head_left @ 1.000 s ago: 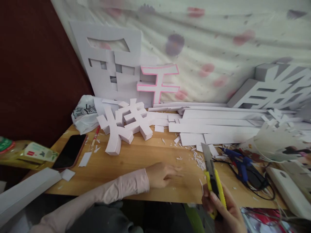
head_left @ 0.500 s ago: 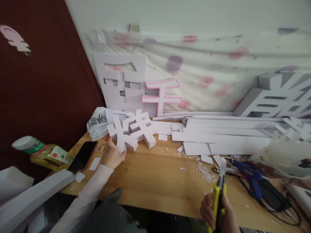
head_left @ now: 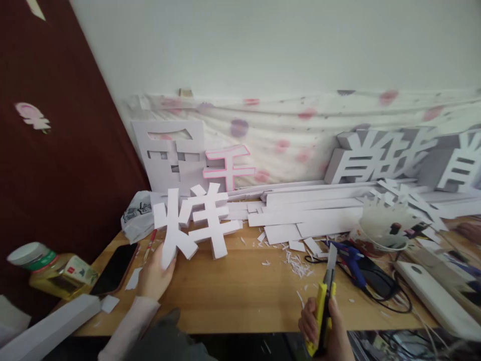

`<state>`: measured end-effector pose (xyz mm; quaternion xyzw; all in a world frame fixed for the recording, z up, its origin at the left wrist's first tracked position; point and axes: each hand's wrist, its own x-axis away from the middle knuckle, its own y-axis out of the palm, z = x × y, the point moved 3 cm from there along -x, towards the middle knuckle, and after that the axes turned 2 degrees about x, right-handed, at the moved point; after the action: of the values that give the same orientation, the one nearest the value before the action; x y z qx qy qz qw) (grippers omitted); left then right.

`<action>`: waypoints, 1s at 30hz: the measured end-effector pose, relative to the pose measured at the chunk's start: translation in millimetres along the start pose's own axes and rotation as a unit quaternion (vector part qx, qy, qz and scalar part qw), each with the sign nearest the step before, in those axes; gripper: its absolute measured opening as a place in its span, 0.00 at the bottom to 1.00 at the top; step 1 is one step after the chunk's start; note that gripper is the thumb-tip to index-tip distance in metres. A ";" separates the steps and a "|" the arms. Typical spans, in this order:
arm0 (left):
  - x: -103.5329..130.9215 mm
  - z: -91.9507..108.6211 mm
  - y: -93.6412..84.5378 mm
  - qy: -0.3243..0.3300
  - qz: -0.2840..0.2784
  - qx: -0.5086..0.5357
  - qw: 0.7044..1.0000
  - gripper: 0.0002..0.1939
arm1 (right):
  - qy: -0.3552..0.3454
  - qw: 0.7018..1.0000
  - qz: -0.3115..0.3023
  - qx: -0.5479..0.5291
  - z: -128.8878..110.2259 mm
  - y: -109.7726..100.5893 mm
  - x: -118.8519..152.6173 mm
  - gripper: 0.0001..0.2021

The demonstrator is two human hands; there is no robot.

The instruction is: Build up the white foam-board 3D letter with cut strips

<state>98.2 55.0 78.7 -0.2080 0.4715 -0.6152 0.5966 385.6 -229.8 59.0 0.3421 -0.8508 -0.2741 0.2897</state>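
A white foam-board Chinese character stands tilted up on the wooden table, its flat face toward me. My left hand grips its lower left stroke, the fingers partly hidden behind the piece. In my right hand is a yellow and black utility knife, held near the table's front edge with its blade out and pointing up. The blade touches nothing. Behind the character, a pink-edged white character leans against a cut-out white board.
White strips and scraps lie across the table. On the right are a blue glue gun with its cable, a tub and more white characters. A phone and an oil bottle lie left.
The character in my left hand has been tipped up, so its face now shows more fully. My view has shifted up and right. The knife is still in my right hand.
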 end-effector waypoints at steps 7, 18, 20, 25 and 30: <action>28.9 -12.1 13.1 0.137 0.154 0.035 0.978 0.25 | -0.005 0.999 -0.015 -0.032 1.9 4.6 9.1 0.25; 36.5 -24.6 25.9 0.158 0.160 0.092 0.970 0.28 | -0.027 0.998 -0.035 -0.046 -0.2 -1.0 29.5 0.25; 36.4 -25.8 24.9 0.149 0.166 0.095 0.970 0.27 | -0.023 0.998 -0.042 -0.048 -2.0 -7.6 26.6 0.25; 42.4 -23.0 20.8 0.156 0.164 0.096 0.969 0.26 | -0.014 0.997 -0.069 -0.030 -7.9 -15.0 23.5 0.27; 56.0 -16.2 12.7 0.159 0.154 0.096 0.970 0.30 | -0.055 0.996 -0.042 -0.058 -12.4 -3.0 41.8 0.24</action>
<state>80.5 10.2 43.4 0.0263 0.5259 -0.5831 0.6187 370.4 -266.0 78.3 0.3444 -0.8331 -0.3535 0.2496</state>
